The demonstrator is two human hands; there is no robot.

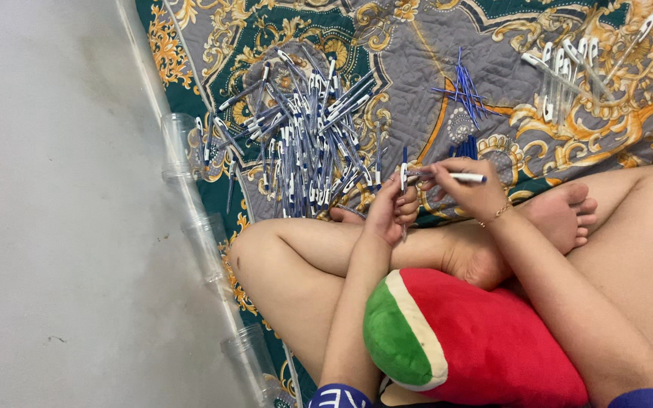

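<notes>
My left hand (389, 208) grips an upright blue pen (403, 177) by its barrel, above my crossed legs. My right hand (471, 190) holds a thin white and blue pen part (468, 177) sideways, its tip meeting the left hand's pen. A large heap of blue and white pens (307, 132) lies on the patterned quilt (417, 45) just left of my hands. A small bundle of thin blue refills (464, 87) lies beyond my right hand. Clear pen barrels with white caps (568, 68) are spread at the upper right.
A watermelon-shaped plush cushion (462, 340) rests in my lap. Several clear plastic cups (179, 143) line the quilt's left edge by the grey floor (54, 211). My bare foot (561, 215) lies right of my hands.
</notes>
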